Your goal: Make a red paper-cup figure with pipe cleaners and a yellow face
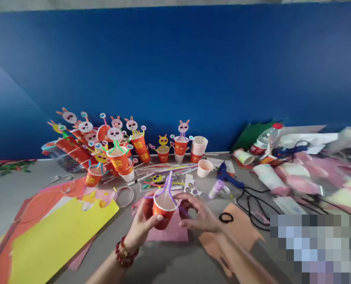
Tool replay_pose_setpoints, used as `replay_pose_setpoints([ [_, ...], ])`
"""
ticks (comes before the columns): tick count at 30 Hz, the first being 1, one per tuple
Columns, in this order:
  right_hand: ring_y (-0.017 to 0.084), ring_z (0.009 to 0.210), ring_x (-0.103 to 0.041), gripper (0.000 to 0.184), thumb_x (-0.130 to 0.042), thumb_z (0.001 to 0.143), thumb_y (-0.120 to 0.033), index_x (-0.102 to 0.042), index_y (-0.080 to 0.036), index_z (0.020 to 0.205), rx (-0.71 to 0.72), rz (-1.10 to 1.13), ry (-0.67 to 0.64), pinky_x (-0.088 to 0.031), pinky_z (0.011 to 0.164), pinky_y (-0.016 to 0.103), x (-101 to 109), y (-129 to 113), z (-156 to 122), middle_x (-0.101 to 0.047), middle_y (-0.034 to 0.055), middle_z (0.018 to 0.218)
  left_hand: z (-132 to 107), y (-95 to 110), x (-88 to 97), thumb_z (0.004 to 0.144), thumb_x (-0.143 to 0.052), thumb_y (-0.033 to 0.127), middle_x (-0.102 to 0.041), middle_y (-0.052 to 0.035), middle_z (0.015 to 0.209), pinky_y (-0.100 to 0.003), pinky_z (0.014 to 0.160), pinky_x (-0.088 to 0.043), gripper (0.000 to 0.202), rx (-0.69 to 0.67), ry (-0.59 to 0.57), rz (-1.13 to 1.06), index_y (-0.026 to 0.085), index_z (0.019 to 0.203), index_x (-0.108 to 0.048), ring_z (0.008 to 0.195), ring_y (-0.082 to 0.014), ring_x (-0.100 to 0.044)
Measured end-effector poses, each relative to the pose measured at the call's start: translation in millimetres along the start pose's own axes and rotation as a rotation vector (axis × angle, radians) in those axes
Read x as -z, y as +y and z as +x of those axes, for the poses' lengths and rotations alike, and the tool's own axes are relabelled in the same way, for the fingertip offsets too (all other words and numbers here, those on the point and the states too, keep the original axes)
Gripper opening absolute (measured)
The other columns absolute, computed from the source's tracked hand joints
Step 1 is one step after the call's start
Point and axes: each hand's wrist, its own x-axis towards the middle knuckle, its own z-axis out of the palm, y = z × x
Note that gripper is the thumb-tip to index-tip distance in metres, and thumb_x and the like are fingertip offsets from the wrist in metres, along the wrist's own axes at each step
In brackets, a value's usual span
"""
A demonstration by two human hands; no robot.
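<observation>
My left hand (144, 217) is wrapped around an orange-red paper cup (163, 221), its thumb pressed on the front. Purple pipe cleaners (168, 188) rise from inside the cup, meet in a point at the top and bend out over the rim on both sides. Right of the cup, my right hand (199, 213) has its fingers curled about the end of one purple pipe cleaner; the fingers partly hide the contact. Under the cup lies a pink sheet (175, 230). Behind it are a yellow bunny-face cutout (157, 178) and a punched white card (190, 183).
Finished cups with bunny faces (114, 134) crowd the back left. A cup stack (199, 148), a single cup (204, 168) and a blue glue gun (228, 175) with looping black cable lie beyond my right hand. Yellow paper (60, 240) is at left, a bottle (266, 140) at back right.
</observation>
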Motion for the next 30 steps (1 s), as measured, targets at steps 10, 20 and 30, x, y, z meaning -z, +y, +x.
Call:
replay_pose_setpoints([
  [10,0.019,0.072,-0.057,0.064,-0.064,0.084,-0.067,-0.059,-0.020,0.127,0.104,-0.234,0.199,-0.047,0.069,0.031,-0.1,7.1,5.9,-0.062,0.0043,0.086,1.0,-6.9,-2.6,0.072,-0.084,0.036,-0.064,-0.0146,0.130,-0.045,0.104,-0.047,0.067,-0.035,0.044,0.142,0.021,0.132,-0.058,0.123,-0.0353,-0.058],
  [20,0.020,0.086,-0.062,0.026,-0.066,0.091,-0.045,-0.064,-0.022,0.102,0.087,-0.047,0.389,-0.049,0.078,0.030,-11.8,-0.7,4.7,-0.064,0.0051,0.093,-14.6,-5.9,-15.5,0.077,-0.081,0.037,-0.058,-0.0129,0.127,-0.039,0.097,-0.050,0.058,-0.062,-0.165,0.246,0.022,0.128,-0.057,0.118,-0.0329,-0.058],
  [30,0.015,0.075,-0.057,0.017,-0.072,0.087,-0.035,-0.066,-0.020,0.086,-0.020,0.195,0.406,-0.046,0.067,0.025,-17.0,4.1,2.6,-0.060,0.0010,0.080,-20.5,-14.1,-18.8,0.073,-0.083,0.044,-0.057,-0.0139,0.133,-0.045,0.103,-0.045,0.069,0.052,-0.209,0.143,0.024,0.133,-0.055,0.123,-0.0359,-0.055],
])
